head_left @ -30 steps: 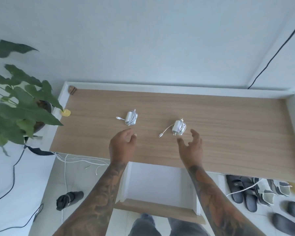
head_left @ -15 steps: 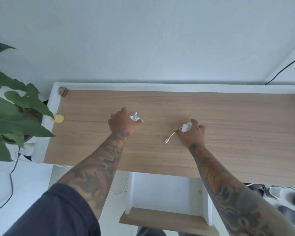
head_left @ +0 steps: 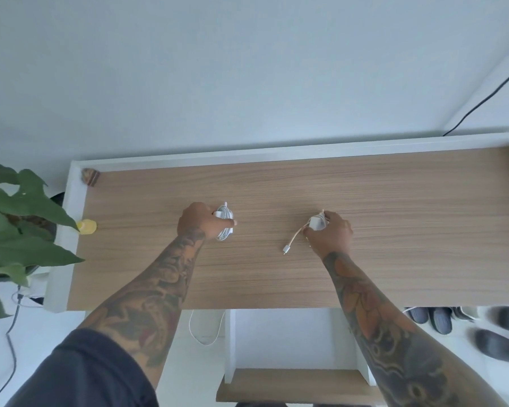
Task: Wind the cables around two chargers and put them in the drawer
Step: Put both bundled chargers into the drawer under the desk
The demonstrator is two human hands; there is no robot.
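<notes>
My left hand is curled over the left charger near the middle of the worktop, thumb and fingers wrapped round its white bundle of wound cable. My right hand grips the right charger the same way, fingers closed over the white block. Its cable end trails loose toward me across the wood, the small plug lying flat on the surface just left of my wrist. The two chargers sit well apart, each pinned under its own hand.

Half a second back I already had both hands on them, so the grasp has not changed much; a full second back both hands were hovering open, short of the chargers. My view has also shifted: the worktop now sits lower in frame.

The drawer stands pulled out below the worktop's near edge, between my forearms, its wooden front panel toward me. A potted plant crowds the left edge, with a small yellow object on the worktop's left rim beside it. Dark slippers lie on the floor at the right.
</notes>
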